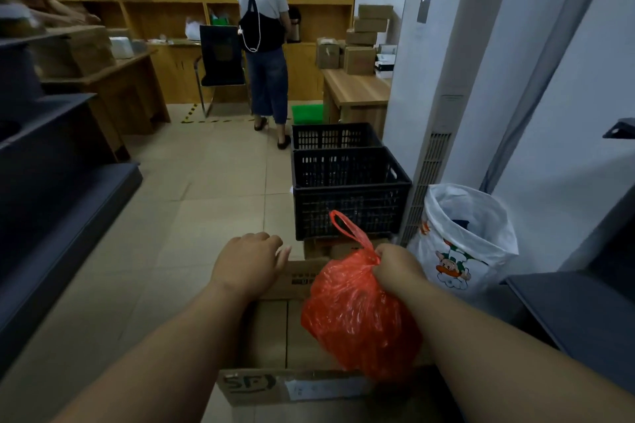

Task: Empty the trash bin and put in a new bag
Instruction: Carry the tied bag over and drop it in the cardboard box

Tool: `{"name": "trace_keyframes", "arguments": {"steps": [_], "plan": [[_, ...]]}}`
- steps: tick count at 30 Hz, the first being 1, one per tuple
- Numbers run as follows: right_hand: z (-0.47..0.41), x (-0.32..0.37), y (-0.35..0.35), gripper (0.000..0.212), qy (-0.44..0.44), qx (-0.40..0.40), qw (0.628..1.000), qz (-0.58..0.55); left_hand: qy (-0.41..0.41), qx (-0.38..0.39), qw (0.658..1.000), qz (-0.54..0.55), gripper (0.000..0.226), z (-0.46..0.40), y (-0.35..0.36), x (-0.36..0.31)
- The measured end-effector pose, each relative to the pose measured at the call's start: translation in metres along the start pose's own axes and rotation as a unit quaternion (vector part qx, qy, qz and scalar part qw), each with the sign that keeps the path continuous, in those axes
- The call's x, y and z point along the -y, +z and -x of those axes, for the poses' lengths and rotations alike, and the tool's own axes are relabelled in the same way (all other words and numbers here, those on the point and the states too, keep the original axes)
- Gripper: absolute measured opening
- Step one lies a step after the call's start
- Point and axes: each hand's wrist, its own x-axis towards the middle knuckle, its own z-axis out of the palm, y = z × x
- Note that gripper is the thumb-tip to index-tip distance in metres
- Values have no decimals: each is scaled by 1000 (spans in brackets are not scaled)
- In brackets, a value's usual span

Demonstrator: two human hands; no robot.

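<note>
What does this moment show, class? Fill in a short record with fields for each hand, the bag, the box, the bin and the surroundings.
right hand: closed around the gathered neck of the red bag
left hand: resting on the far edge of the cardboard box, holding nothing
red bag: full, over the box
cardboard box: open, on the floor
bin: lined with a white printed bag, right of the box
black crates: beyond the box

Box (275,326): partly behind red bag (357,316), label print blurred. Bin (464,240): contents unclear. Forearms cut off at the bottom edge.
</note>
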Motion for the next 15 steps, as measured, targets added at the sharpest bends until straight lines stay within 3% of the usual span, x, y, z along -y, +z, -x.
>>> {"name": "trace_keyframes", "arguments": {"steps": [5,15], "plan": [[-48,20,-2,33,16,17,1000,-9,5,11,1000,-2,42,-41,13,7],[-81,2,-59,31,9,25,1000,-12,44,-9,998,33,42,-104,-8,-36]]}}
